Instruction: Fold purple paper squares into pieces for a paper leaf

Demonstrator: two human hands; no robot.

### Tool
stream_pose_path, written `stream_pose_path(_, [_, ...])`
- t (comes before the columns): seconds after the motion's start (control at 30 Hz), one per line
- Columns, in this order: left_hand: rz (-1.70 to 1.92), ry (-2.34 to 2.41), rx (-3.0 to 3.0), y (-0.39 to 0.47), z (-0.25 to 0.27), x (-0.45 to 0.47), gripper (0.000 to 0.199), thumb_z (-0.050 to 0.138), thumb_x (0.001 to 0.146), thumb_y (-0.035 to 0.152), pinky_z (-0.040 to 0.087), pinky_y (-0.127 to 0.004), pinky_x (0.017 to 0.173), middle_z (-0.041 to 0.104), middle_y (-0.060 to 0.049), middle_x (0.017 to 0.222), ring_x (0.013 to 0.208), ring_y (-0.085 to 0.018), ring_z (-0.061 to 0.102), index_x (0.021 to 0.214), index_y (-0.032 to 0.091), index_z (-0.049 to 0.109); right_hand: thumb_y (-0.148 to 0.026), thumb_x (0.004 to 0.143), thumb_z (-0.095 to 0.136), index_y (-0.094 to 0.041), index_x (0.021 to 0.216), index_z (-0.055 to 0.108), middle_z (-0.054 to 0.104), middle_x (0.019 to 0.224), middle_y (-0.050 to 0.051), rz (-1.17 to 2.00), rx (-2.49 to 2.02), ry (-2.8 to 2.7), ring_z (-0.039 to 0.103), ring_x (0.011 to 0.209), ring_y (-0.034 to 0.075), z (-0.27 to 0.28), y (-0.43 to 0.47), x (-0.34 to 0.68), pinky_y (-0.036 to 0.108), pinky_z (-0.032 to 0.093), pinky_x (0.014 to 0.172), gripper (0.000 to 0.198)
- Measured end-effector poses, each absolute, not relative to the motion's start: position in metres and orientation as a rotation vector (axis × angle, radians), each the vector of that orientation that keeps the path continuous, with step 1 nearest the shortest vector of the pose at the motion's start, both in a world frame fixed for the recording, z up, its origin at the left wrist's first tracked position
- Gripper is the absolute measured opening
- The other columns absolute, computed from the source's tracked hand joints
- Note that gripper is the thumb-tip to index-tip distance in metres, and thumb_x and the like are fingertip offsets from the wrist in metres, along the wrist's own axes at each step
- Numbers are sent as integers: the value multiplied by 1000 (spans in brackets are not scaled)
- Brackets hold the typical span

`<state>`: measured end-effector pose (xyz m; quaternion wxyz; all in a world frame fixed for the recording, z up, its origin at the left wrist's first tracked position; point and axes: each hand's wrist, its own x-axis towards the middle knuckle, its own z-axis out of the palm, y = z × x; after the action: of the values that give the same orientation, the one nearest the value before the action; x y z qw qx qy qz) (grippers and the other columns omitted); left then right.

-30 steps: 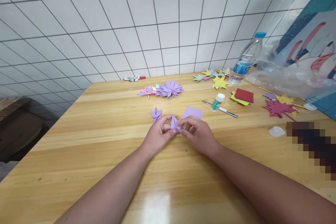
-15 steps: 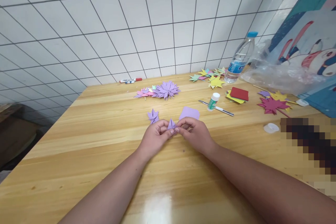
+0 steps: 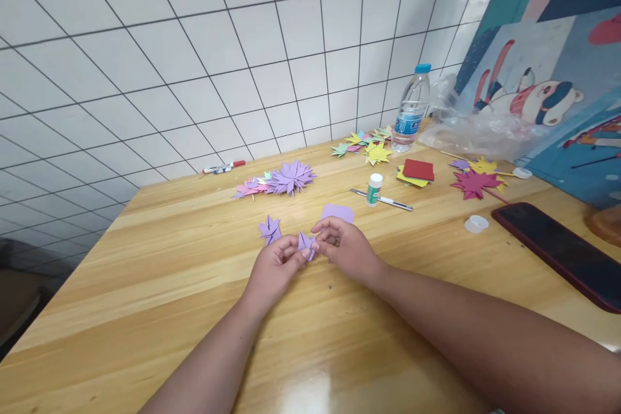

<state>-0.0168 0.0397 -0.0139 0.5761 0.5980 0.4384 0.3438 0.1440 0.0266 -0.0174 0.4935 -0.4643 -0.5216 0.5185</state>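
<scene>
Between my two hands is a small folded purple paper piece (image 3: 304,242) with pointed tips. My left hand (image 3: 277,266) pinches its lower left side between thumb and fingers. The thumb and fingers of my right hand (image 3: 347,249) close on its right edge, hiding part of it. Just beyond my left hand lies a purple folded paper star (image 3: 270,229). A flat purple paper sheet (image 3: 338,213) with rounded corners rests behind my right hand. Farther back, a glue stick (image 3: 374,189) stands upright beside a craft knife (image 3: 395,203).
Purple and pink paper flowers (image 3: 292,177) lie toward the tiled wall, near markers (image 3: 224,168). A water bottle (image 3: 411,110) stands behind stacked red and yellow paper (image 3: 418,169). On the right are a maroon paper leaf (image 3: 475,184), a clear cap (image 3: 476,224) and a phone (image 3: 557,252).
The view has turned to the right, so things appear farther left. The folded purple piece is tilted differently, showing more of its points, and both hands still hold it.
</scene>
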Motion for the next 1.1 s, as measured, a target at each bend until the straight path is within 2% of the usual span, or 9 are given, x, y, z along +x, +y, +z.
stream_pose_path(0.27, [798,1060,1428,41,-19,-20,23,66,71,36,38,-20,53,60,0,59,53,-10,50,76,13,63,-19,71,60,-20,99,54,64,68,-3,1243,-1120,-1349,64,64,13,-17,23,142,25,50,62,28])
stream_pose_path(0.43, [816,1055,1407,41,-17,-19,23,68,70,35,38,-21,54,61,0,59,54,-11,52,77,14,62,-23,72,61,-18,72,59,64,67,-1,1142,-1196,-1432,61,63,12,-15,23,144,23,48,60,6])
stream_pose_path(0.53, [798,1044,1420,40,-14,-17,24,68,69,35,40,-22,57,65,-3,66,59,-12,55,78,13,62,-24,73,59,-17,69,59,63,64,-1,1183,-1182,-1388,59,60,11,-14,23,144,22,46,58,8])
stream_pose_path(0.8, [792,1036,1465,37,-13,-15,21,67,70,33,42,-22,59,67,-3,69,63,-14,60,79,14,63,-28,70,59,-16,64,58,58,57,-2,1299,-1155,-1330,50,53,10,-14,24,147,22,40,54,14])
stream_pose_path(1.03, [786,1020,1414,36,-11,-16,20,64,72,33,43,-22,60,66,-3,66,61,-14,60,78,14,58,-36,77,53,-15,64,58,52,54,-2,1325,-1145,-1328,46,51,9,-12,24,150,21,39,52,25])
stream_pose_path(1.1, [781,1031,1421,37,-11,-17,20,62,74,32,43,-23,61,65,-3,65,61,-13,59,80,14,57,-40,80,48,-15,71,61,56,62,0,1338,-1139,-1304,49,53,9,-13,25,151,22,40,52,29])
